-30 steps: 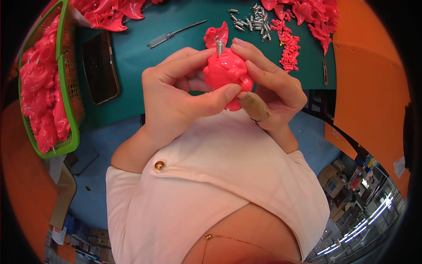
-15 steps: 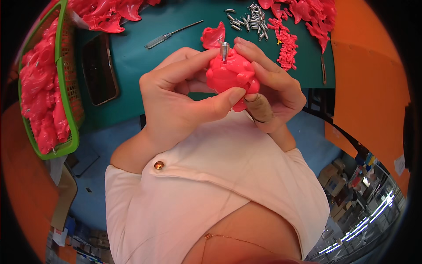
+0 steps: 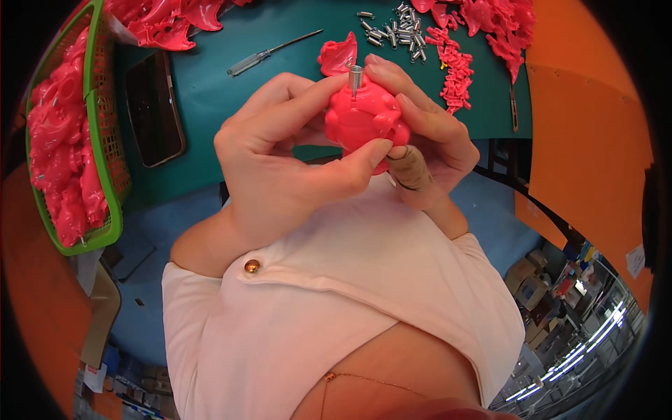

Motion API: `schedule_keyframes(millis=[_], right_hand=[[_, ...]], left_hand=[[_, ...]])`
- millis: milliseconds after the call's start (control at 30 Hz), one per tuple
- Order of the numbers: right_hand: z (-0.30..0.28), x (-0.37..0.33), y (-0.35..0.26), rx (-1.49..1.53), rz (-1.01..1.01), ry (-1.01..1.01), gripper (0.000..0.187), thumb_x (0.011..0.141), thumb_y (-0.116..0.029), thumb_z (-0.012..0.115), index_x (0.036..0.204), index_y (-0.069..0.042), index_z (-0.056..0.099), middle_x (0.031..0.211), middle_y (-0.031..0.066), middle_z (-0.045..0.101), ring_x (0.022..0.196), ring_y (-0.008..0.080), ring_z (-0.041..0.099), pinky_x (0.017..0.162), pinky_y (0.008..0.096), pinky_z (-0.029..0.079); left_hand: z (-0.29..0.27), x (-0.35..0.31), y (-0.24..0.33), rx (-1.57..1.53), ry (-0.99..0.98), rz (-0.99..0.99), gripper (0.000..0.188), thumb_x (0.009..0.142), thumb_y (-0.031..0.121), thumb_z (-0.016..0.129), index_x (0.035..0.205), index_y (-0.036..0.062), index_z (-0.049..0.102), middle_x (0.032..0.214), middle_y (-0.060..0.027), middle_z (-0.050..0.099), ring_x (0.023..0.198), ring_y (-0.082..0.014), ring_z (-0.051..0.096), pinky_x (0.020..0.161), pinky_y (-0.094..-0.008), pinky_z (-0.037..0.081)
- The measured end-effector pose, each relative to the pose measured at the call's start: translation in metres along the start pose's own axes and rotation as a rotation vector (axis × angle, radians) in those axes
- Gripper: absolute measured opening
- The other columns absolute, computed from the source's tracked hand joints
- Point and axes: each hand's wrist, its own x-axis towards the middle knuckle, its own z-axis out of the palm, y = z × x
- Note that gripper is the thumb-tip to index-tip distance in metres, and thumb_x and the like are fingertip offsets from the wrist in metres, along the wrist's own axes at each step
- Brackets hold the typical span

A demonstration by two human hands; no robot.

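Now: green counter (image 3: pixel 210 84) beyond my hands | green basket (image 3: pixel 103 168) heaped with pink parts (image 3: pixel 59 140), off to their left | my left hand (image 3: pixel 280 157) and right hand (image 3: pixel 439 143), both gripping | dark phone (image 3: pixel 154 108), left of my left hand | round pink plastic piece (image 3: pixel 358 124), held between my hands | metal spring (image 3: pixel 355 78), upright at the piece's top

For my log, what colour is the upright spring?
The spring is silver, shown in the head view.

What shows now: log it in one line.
left hand: holding pink plastic piece | right hand: holding same piece | metal spring: sticking out of piece | screwdriver, loose springs: on green tabletop
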Motion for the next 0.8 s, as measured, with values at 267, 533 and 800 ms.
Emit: schedule_keyframes(millis=[267, 533, 800], right_hand=[[0.003, 0.002, -0.007, 0.019, 0.025, 0.057, 0.039, 0.081, -0.007, 0.068, 0.113, 0.008, 0.053, 0.116, 0.0333, 0.053, 0.113, 0.0422, 0.051, 0.098, 0.0519, 0.036], [-0.009, 0.023, -0.018, -0.337, 0.051, -0.185, 0.063, 0.061, -0.011, 0.081, 0.115, 0.008, 0.055, 0.116, 0.0225, 0.058, 0.112, 0.0355, 0.055, 0.098, 0.0448, 0.04], [-0.021, 0.023, -0.012, -0.458, -0.099, -0.281, 0.066, 0.061, -0.02, 0.081, 0.113, 0.013, 0.054, 0.113, 0.0327, 0.055, 0.108, 0.0415, 0.056, 0.091, 0.0455, 0.046]], left_hand=[[-0.001, 0.001, 0.0, -0.019, -0.041, 0.069, 0.047, 0.071, -0.004, 0.072, 0.115, -0.0075, 0.056, 0.1, -0.0105, 0.055, 0.088, -0.016, 0.058, 0.074, -0.0262, 0.054], [-0.004, 0.01, -0.002, -0.325, 0.007, -0.24, 0.044, 0.073, -0.004, 0.072, 0.115, -0.0073, 0.057, 0.1, -0.0102, 0.061, 0.086, -0.0155, 0.063, 0.072, -0.0256, 0.055], [-0.009, 0.011, -0.004, -0.44, -0.054, -0.347, 0.043, 0.079, 0.001, 0.069, 0.118, -0.0076, 0.054, 0.102, -0.0119, 0.064, 0.09, -0.015, 0.062, 0.079, -0.0268, 0.052]])
